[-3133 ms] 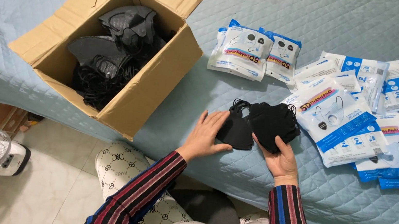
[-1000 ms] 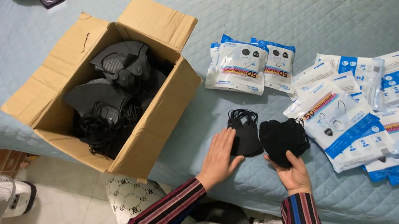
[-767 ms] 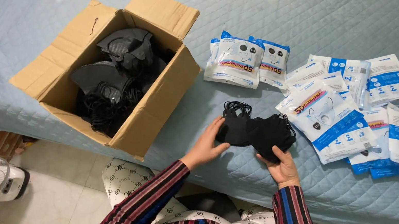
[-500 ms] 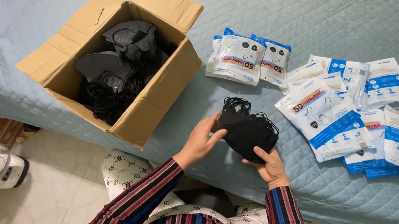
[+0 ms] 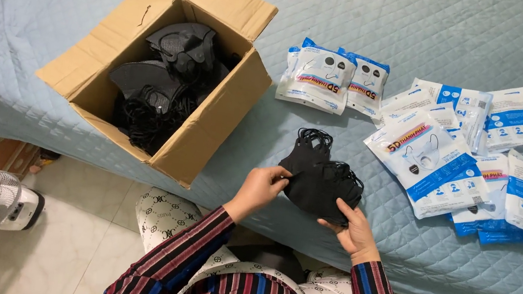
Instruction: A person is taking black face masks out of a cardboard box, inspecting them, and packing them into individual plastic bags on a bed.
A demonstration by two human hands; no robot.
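Both hands clamp a stack of black fabric face masks (image 5: 321,183) above the blue quilted bed (image 5: 428,27): left hand (image 5: 262,188) pinches its nine-o'clock edge, right hand (image 5: 350,222) cups from five o'clock, palm up. Open brown cardboard box (image 5: 208,139) sits at nine o'clock.

split black masks (image 5: 319,182) regathered, both hands closed in
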